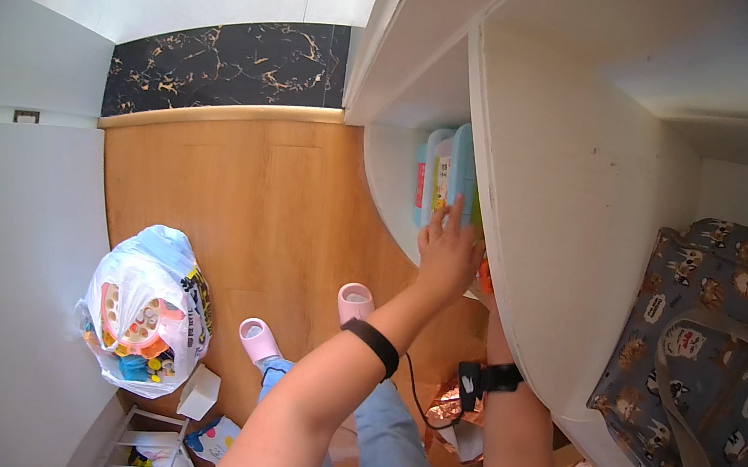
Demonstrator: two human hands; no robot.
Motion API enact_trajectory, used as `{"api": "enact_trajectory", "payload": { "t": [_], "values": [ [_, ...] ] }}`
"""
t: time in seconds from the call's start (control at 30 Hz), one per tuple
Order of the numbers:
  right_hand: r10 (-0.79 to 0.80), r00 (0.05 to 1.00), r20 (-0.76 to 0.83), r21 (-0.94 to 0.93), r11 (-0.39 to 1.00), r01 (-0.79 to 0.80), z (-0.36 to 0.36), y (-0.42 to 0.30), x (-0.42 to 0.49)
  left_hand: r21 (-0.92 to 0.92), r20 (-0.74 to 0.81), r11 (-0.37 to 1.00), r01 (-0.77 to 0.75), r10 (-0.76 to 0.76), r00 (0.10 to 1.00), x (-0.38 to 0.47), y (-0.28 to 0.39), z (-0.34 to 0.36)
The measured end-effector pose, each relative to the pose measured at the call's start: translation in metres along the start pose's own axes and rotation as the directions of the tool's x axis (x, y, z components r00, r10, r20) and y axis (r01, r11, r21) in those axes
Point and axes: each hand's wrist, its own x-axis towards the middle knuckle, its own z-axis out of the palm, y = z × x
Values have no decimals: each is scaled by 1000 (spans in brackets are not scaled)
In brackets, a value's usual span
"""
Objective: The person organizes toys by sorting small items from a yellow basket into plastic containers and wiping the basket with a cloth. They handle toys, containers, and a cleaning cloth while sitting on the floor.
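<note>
My left hand (449, 250) reaches into the lower compartment of a white curved shelf (393, 162), its fingers spread and slightly blurred. Its fingertips lie over the near end of a light-blue plastic box (462, 159); whether they touch it is unclear. Beside that box stands a pale container (441, 170) with a printed label. Most of my right hand (485, 303) is hidden under the upper shelf board (531, 223), so its grip does not show. A small orange-red thing (485, 276) shows between the two hands.
A patterned fabric bag (694, 361) rests on the upper shelf. On the wooden floor (237, 210) sit a plastic bag of toys (145, 314), a small white box (200, 392) and a white rack (149, 448). Shiny copper-coloured wrapping (456, 410) lies below my right wrist, near a black cable (418, 393).
</note>
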Motion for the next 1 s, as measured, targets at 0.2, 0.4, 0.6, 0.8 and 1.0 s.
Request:
{"api": "enact_trajectory", "payload": {
  "t": [0.2, 0.4, 0.6, 0.8, 1.0],
  "values": [
    [37, 998, 45, 49, 998, -39, -2, -5, 0, -370, 40, 929, -21, 38, 998, -9, -18, 9],
    [58, 993, 98, 83, 994, -67, -15, -6, -3, -707, 48, 705, 47, -18, 999, 21, -29, 37],
    [108, 984, 141, 137, 982, -127, -23, -13, -41, -479, 106, 830, 286, -269, 957, 1, -23, 9],
    [283, 959, -11, -55, 958, -283, -55, 11, -77, -729, 219, 506, 461, -466, 857, -39, -49, -54],
    [455, 887, 76, -131, 887, -443, -69, 39, -29, -389, 792, 416, 822, -304, 529, -62, -108, -103]
  ]
}}
